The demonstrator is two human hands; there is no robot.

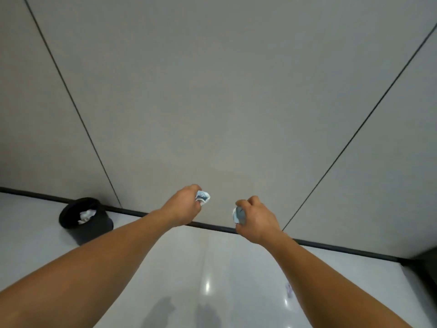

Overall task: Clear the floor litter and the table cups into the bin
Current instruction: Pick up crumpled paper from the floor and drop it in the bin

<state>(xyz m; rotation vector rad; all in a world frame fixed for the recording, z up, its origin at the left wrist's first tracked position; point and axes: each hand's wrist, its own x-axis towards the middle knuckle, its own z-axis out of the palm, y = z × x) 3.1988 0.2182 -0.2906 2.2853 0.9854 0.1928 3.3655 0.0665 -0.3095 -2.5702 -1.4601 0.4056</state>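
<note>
Head view: both arms out in front, each hand carrying litter. My left hand (183, 204) has fingers curled and pinched around a crumpled paper wad (203, 197), which sticks out past the fingertips toward the wall. My right hand (254, 217) is fisted on a second crumpled wad (238, 215), which pokes out on the thumb side; those fingers are pressed tight together.

Black bin (85, 221) sits on the floor well off to the left of my left fingers and lower, against the dark skirting (212, 225). White paper is already inside it. One small scrap (289, 291) lies on the glossy floor below and right of my right fingers, near that forearm. No table or cups in frame.

Step in hand, as I judge it: carry both wads to the bin. To do it well, swing left, bring each fist directly over the bin mouth before opening the fingers, and drop from low so the light paper doesn't drift or bounce off the rim. Left hand first since it's nearer. Then go back for the scrap.
</note>
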